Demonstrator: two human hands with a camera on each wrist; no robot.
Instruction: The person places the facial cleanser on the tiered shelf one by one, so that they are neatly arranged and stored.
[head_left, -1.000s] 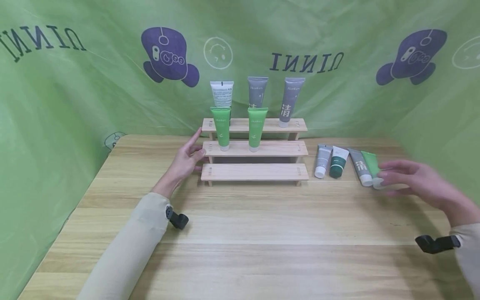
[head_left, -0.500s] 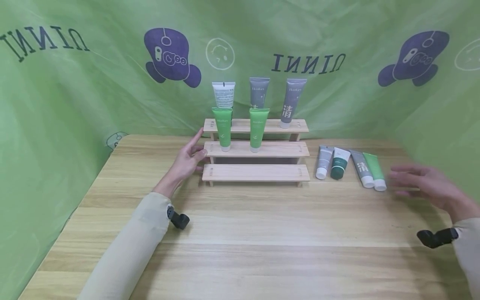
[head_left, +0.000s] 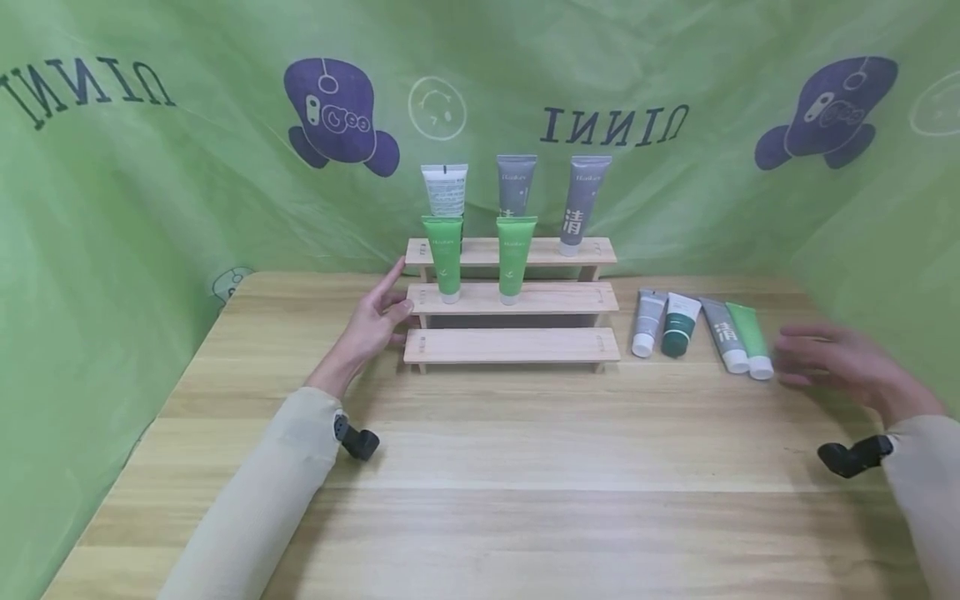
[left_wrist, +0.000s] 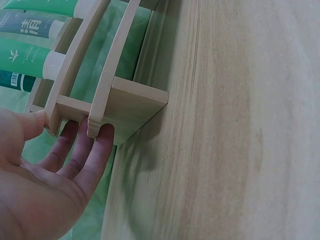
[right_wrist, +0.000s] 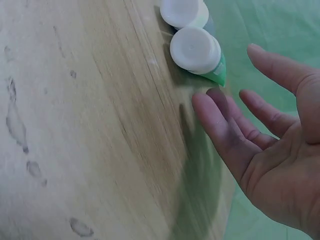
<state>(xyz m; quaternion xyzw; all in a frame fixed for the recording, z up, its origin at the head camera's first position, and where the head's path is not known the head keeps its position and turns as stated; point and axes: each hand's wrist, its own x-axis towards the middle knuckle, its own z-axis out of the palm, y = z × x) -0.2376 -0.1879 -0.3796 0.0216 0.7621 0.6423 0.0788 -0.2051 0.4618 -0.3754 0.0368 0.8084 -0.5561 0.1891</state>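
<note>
My left hand is at the left end of the three-step wooden rack. In the left wrist view its thumb lies at a step's end while the other fingers reach in around the end pieces, gripping it. At the right of the table, my right hand, blurred in the head view, hovers beside a green tube lying on its side. The right wrist view has its fingers spread and holding nothing, apart from the tube's white cap. A grey tube lies against the green one.
Two green tubes stand on the middle step. On the top step are a white tube and two grey tubes. A small grey tube and a white-and-green tube lie right of the rack. Green cloth hangs behind.
My right hand has drawn back rightward from the green tube's cap, then stayed near it. That tube now lies slightly apart from the hand. The left hand keeps its place on the rack.
</note>
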